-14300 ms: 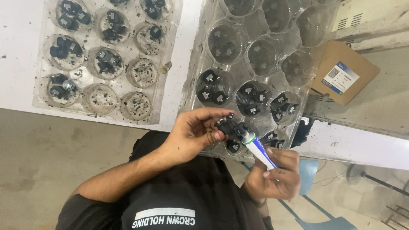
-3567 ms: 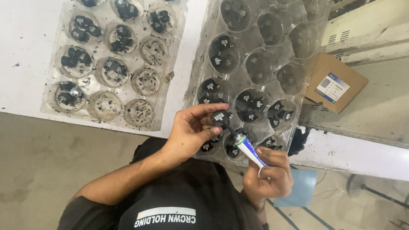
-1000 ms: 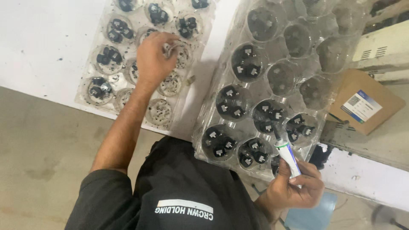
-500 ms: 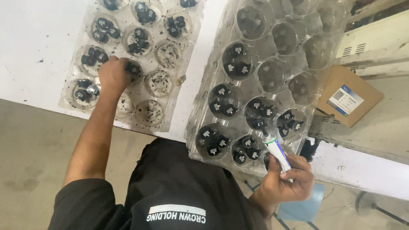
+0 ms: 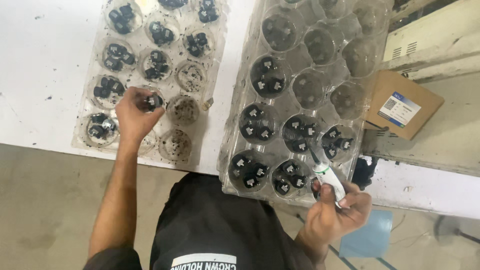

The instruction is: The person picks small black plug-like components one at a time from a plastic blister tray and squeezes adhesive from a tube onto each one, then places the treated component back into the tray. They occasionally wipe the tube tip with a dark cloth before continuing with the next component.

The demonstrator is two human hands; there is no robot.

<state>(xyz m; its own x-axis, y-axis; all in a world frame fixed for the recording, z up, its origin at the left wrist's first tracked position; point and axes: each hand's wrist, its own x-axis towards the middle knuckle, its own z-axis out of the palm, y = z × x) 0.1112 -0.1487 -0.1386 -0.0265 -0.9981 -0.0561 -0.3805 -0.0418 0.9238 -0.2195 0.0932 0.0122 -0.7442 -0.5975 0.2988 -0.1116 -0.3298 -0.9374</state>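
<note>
My left hand reaches over the left clear plastic tray and pinches a small black part above one of its round cups. Several cups there hold the same black parts; a few near the front are empty and dirty. My right hand is closed around a small white and green tube, nozzle pointing up at the front edge of the right clear tray. That tray's near cups hold black parts with white faces.
A brown cardboard box with a label lies right of the right tray. Both trays rest on a white tabletop. Grey floor lies below the table edge, and a blue stool seat sits under my right hand.
My left hand has pulled back toward the tray's front middle with a black part in its fingers. My right hand still holds the tube in place.
</note>
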